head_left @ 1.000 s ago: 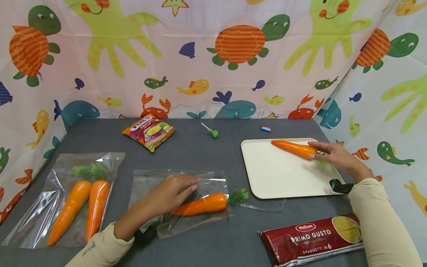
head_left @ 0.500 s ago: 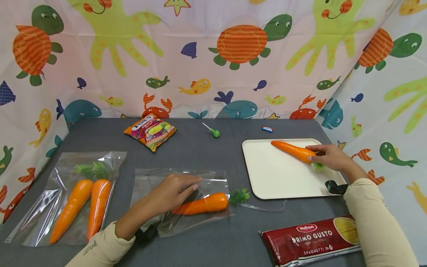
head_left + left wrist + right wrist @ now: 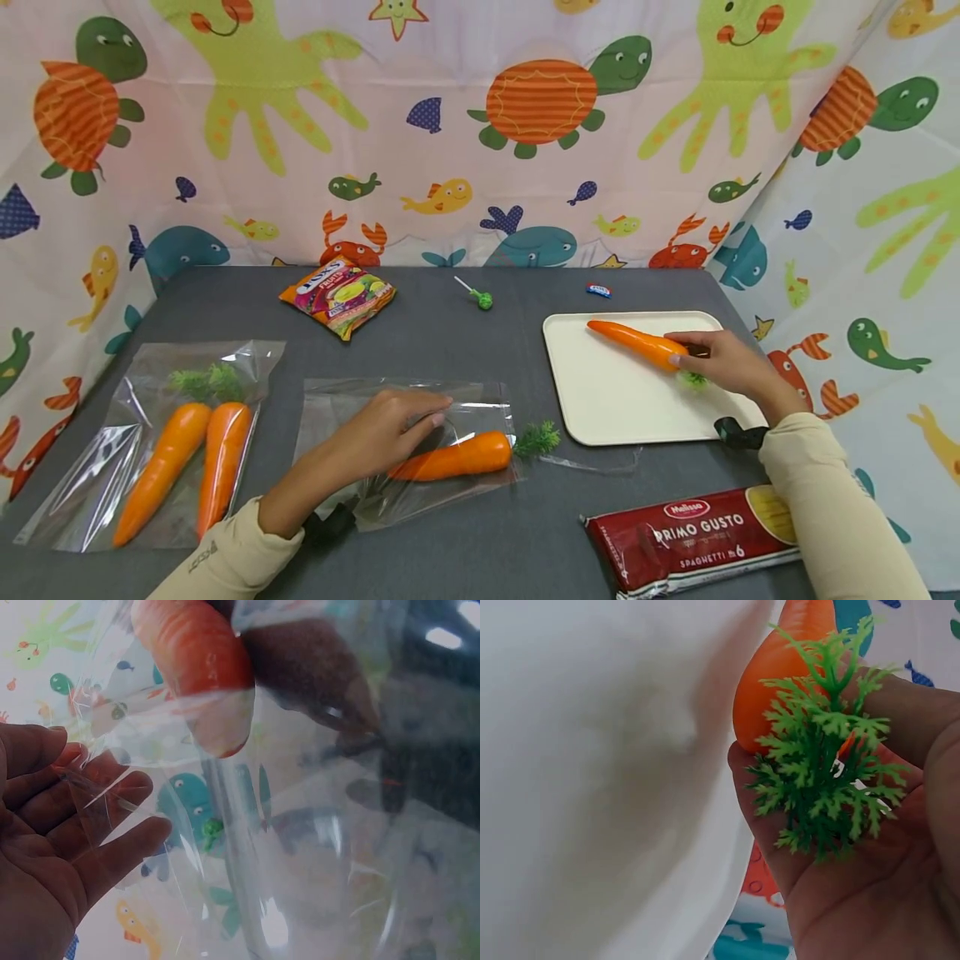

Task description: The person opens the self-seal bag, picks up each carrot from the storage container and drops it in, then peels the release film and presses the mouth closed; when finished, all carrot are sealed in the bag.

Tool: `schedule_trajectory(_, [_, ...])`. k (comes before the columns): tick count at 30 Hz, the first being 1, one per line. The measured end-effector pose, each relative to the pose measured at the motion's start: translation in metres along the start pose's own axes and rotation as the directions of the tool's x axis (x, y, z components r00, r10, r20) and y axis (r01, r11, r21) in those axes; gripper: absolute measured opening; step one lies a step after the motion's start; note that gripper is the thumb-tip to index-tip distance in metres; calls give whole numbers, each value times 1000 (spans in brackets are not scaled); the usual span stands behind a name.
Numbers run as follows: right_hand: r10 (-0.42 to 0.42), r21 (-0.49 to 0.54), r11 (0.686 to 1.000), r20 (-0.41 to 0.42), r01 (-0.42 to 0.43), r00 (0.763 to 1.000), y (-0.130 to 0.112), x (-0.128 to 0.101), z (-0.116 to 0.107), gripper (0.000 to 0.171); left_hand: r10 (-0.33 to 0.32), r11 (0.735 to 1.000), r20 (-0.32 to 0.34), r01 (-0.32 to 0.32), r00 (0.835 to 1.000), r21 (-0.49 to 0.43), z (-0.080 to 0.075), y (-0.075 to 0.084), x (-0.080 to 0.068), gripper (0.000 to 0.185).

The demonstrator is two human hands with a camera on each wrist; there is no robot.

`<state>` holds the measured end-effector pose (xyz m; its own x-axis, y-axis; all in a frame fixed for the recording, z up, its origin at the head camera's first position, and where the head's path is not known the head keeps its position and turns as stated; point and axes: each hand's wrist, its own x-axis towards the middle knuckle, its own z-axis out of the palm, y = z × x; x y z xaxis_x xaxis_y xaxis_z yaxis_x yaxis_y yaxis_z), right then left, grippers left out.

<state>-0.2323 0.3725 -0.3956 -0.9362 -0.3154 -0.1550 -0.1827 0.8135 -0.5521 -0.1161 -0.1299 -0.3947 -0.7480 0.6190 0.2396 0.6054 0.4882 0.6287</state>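
My right hand (image 3: 731, 362) holds a toy carrot (image 3: 630, 340) by its leafy end, over the white tray (image 3: 615, 408). In the right wrist view, fingers and thumb close around the carrot's top, and its green plastic leaves (image 3: 832, 757) lie across the palm. Centre left, my left hand (image 3: 390, 429) is at a clear plastic bag (image 3: 330, 404). The left wrist view shows its thumb in front of the film and the other fingers behind it, pinching it. Another toy carrot (image 3: 468, 457) lies in this bag, its leaves sticking out of the mouth.
At the left lies a clear bag (image 3: 97, 483) with two toy carrots (image 3: 165, 462) inside. Behind are a candy packet (image 3: 341, 296), a green lollipop (image 3: 483, 300) and a small wrapped candy (image 3: 598, 289). A red spaghetti pack (image 3: 693, 537) lies at the front right.
My right hand has shifted leftward and slightly towards me over the tray, and the carrot has moved left with it. My left hand keeps its place at the bag.
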Motion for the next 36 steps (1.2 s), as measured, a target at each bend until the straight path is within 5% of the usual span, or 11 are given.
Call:
schedule_trajectory(17, [-256, 81, 964, 54, 251, 965, -62, -7, 27, 39, 28, 999, -7, -28, 1000, 15, -1, 2, 0, 31])
schedule_trajectory(30, [-309, 80, 950, 85, 302, 947, -86, -14, 33, 42, 4, 1000, -9, -4, 1000, 18, 0, 3, -1, 32])
schedule_trajectory(36, [-370, 131, 926, 121, 355, 921, -97, -17, 33, 43, 2, 1000, 3, -2, 1000, 9, -1, 4, 0, 32])
